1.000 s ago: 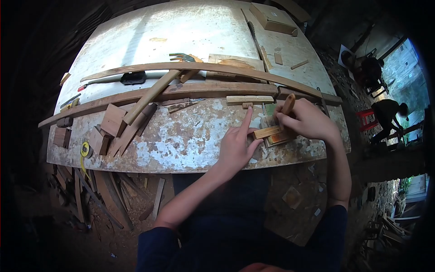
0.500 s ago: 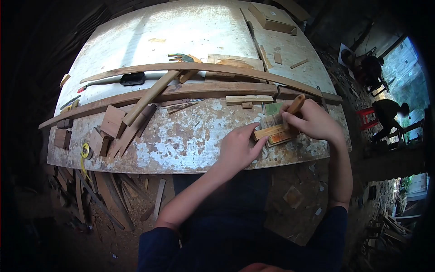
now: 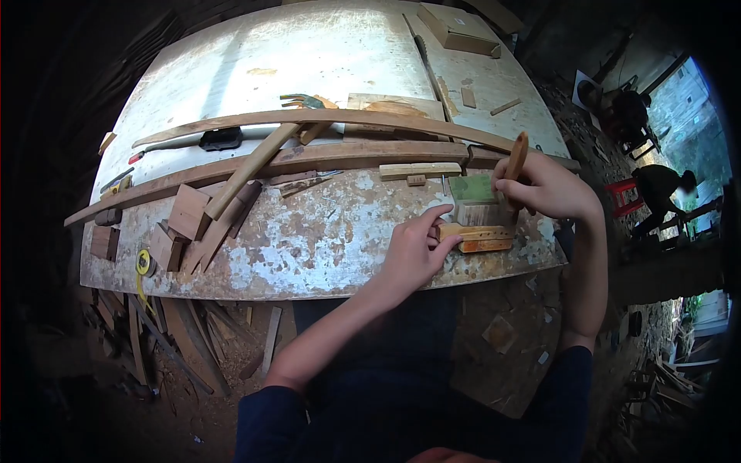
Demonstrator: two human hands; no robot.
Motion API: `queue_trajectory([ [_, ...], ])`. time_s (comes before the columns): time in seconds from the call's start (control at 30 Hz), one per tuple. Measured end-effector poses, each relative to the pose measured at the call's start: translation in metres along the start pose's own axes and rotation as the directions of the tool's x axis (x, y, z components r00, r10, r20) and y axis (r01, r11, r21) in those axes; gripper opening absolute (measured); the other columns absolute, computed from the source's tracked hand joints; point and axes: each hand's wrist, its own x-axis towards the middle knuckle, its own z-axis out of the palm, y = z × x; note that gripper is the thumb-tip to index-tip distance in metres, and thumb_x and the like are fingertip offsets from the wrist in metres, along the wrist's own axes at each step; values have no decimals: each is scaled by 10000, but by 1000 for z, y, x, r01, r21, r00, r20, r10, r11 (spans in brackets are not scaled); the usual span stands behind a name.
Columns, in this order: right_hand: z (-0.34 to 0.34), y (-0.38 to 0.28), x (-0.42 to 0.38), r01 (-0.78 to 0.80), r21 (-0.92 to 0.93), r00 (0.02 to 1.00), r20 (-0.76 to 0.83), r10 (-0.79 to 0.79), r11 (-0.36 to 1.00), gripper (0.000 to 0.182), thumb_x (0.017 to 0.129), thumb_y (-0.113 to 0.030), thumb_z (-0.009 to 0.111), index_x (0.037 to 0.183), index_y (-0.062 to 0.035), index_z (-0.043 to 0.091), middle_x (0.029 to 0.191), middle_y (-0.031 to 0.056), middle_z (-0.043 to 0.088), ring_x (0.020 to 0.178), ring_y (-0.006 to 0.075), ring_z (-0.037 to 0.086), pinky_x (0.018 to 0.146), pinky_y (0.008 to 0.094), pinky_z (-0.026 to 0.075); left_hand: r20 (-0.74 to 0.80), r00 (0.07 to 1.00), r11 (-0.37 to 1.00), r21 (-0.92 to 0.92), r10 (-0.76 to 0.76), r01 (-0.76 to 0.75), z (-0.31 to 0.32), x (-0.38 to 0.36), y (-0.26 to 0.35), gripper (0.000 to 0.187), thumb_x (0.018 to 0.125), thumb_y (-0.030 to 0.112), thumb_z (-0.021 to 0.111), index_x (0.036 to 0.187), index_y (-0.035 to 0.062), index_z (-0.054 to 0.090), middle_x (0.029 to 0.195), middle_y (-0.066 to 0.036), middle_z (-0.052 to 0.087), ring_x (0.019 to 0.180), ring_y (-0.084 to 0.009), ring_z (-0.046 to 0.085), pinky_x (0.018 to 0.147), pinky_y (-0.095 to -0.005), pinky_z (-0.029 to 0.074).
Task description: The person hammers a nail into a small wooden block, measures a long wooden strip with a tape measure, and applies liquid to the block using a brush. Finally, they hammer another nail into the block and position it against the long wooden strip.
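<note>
Between the thumb and fingers of my left hand [image 3: 417, 245] is a small wooden strip [image 3: 486, 232] with a row of small dark dots along it. An orange-stained wooden piece [image 3: 486, 246] lies along its near side, and a pale, bristle-like band [image 3: 476, 214] shows on its far side. My right hand [image 3: 544, 185] is closed around a wooden-handled tool [image 3: 519, 158], held nearly upright. The tool's lower end is partly hidden by my fingers, close to the strip's right end. Just beyond lies a flat green piece [image 3: 471, 187].
Long curved wooden bars [image 3: 309, 157] cross the worktable [image 3: 309, 231]. A hammer [image 3: 262, 162] lies across them. Wooden blocks [image 3: 187, 212] and a yellow tape measure [image 3: 144, 262] are at the left. A cardboard box [image 3: 461, 31] sits far right. A person [image 3: 664, 193] is in the right background.
My right hand has moved slightly right, and the tool has tipped more upright. The wooden strip has turned closer to level, uncovering more of the green piece.
</note>
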Motion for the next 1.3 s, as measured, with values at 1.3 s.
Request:
queue_trajectory([
  [1.3,34,-1,-23,280,27,959,-52,-278,960,185,999,-158,615,1046,-1,701,833,141,703,752,296,706,738,420,545,44,980,976,101,192,-196,4,-12,-23,323,882,109,841,1156,-31,745,1035,-183,752,905,-343,760,802,-392,619],
])
